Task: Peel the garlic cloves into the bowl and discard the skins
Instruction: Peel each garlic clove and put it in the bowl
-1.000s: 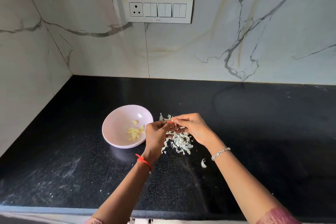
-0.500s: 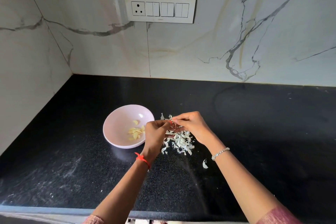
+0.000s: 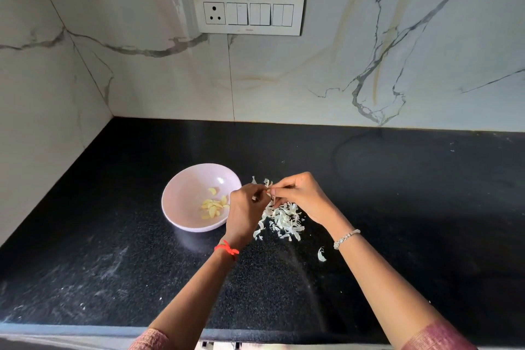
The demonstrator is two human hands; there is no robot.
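Observation:
A pale pink bowl [image 3: 187,196] sits on the black counter and holds several peeled yellow garlic cloves [image 3: 213,205]. Just right of it lies a pile of white garlic skins [image 3: 284,219]. Above that pile my left hand [image 3: 246,210] and my right hand [image 3: 301,196] meet fingertip to fingertip, both pinching a small garlic clove [image 3: 269,192] that is mostly hidden by the fingers. A thin strip of skin hangs down from between the fingertips. One loose skin [image 3: 321,254] lies apart, nearer to me.
The black granite counter [image 3: 412,207] runs from the marble corner wall at left to the right edge of view, with its front edge close to me. A switch panel [image 3: 249,13] is on the back wall. White specks dust the counter at front left.
Both hands stay over the skin pile, working the clove; the fingers have shifted slightly and a strip of skin now hangs below them. Bowl and pile have not moved.

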